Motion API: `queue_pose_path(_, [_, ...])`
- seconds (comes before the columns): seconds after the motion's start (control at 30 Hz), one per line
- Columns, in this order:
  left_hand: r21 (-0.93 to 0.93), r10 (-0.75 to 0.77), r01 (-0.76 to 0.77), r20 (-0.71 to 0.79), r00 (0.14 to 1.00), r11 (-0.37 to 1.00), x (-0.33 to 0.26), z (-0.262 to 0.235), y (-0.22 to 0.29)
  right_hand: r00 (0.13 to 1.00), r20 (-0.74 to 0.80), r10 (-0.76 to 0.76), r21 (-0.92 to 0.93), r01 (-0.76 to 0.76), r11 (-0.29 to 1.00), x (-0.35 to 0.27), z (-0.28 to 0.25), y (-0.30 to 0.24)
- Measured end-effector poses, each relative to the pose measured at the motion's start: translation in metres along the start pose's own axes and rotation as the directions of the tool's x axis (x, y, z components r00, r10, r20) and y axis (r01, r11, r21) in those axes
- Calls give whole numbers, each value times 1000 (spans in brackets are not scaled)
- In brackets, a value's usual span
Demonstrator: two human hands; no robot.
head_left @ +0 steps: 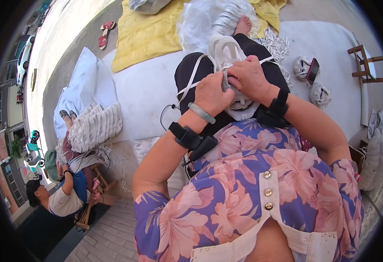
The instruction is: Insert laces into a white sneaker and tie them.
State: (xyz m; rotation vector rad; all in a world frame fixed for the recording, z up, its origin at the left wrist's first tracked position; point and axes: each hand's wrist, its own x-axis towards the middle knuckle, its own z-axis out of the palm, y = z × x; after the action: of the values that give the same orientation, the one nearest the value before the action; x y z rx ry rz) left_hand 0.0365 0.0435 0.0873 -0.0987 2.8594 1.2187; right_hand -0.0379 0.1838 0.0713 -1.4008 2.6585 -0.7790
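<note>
A white and grey shoe (228, 54) rests on my lap over black trousers, toe pointing away. My left hand (212, 94) pinches a white lace (191, 78) that loops off to the left of the shoe. My right hand (249, 77) grips the shoe's upper by the lacing area, fingers closed on the lace there. A green bangle and a black wrist strap (186, 135) sit on my left arm, and another black strap (276, 107) on my right.
Two more white shoes (320, 94) and a dark phone (312, 70) lie on the white mat at right. A wooden stool (368, 65) stands far right. A stack of white soles (96, 124) lies left, beside another seated person (65, 194). Yellow cloth (145, 32) and red sandals (105, 35) lie beyond.
</note>
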Motion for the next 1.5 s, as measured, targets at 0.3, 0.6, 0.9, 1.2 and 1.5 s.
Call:
queue_pose_path(0.3, [118, -49, 43, 46, 998, 992, 3, 4, 10, 996, -94, 6, -25, -8, 1000, -1, 14, 4])
queue_pose_path(0.6, [219, -120, 119, -12, 993, 968, 38, 11, 14, 962, -225, -153, -109, 131, 985, 16, 25, 33])
queue_pose_path(0.9, [221, -78, 73, 14, 997, 973, 24, 10, 8, 998, 32, -60, -144, 64, 988, 15, 7, 18])
queue_pose_path(1.2, [214, 78, -85, 42, 996, 973, 18, 14, 7, 999, 34, 9, -124, -4, 992, 0, 0, 9])
queue_pose_path(1.5, [172, 106, -97, -45, 993, 980, 2, 6, -13, 987, 152, 51, -269, -8, 963, -76, -83, 49])
